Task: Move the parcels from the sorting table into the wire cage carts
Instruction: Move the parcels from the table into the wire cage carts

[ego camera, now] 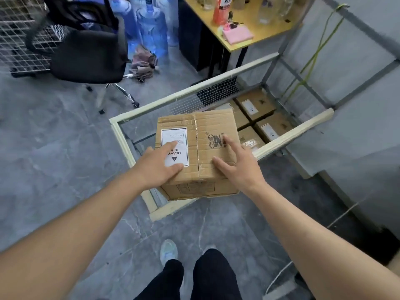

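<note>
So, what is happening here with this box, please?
A person stands at a wire cage cart and has a cardboard parcel at its near corner. Both hands lie flat on top of the parcel: the left hand on its white HEAVY label, the right hand on the printed side. Whether the parcel rests on the cart's rim or is lower inside is hard to tell. More parcels already lie on the cart's floor.
</note>
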The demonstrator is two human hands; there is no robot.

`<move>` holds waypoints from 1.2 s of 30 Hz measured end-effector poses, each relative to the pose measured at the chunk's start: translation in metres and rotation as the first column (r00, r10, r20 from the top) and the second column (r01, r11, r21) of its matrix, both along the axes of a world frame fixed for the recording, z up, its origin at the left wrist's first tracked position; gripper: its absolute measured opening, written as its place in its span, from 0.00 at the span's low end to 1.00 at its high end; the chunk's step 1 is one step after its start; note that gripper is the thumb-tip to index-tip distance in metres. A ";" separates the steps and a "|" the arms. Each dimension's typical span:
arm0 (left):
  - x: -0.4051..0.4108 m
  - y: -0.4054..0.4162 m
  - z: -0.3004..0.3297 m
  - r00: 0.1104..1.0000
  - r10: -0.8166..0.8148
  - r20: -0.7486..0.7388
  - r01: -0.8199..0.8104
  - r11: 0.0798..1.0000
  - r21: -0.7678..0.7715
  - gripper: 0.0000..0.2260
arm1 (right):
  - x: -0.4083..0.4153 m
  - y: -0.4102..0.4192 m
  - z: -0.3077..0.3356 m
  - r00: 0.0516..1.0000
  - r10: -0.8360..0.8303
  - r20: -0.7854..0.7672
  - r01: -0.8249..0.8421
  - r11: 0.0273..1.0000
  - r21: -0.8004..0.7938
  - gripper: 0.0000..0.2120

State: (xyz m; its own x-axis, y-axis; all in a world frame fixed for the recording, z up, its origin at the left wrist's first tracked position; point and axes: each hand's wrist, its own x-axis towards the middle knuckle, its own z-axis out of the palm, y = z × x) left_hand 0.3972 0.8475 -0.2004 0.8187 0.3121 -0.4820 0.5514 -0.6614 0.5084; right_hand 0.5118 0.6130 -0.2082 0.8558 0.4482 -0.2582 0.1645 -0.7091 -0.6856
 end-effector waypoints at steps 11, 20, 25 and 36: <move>0.092 0.085 -0.137 0.946 0.268 -0.181 -0.283 0.957 -0.059 0.33 | 0.124 0.122 -0.128 0.977 0.052 -0.205 -0.061 0.997 -0.040 0.33; 0.131 0.132 -0.285 0.795 0.426 -0.431 -0.464 0.885 0.019 0.28 | 0.186 0.200 -0.287 0.881 0.163 -0.444 -0.237 0.965 -0.116 0.34; 0.144 0.147 -0.349 0.747 0.482 -0.458 -0.530 0.848 0.029 0.27 | 0.194 0.223 -0.360 0.854 0.157 -0.496 -0.238 0.965 -0.105 0.32; 0.162 0.172 -0.454 0.647 0.635 -0.422 -0.680 0.731 0.056 0.34 | 0.200 0.253 -0.454 0.804 0.200 -0.561 -0.292 0.953 -0.080 0.33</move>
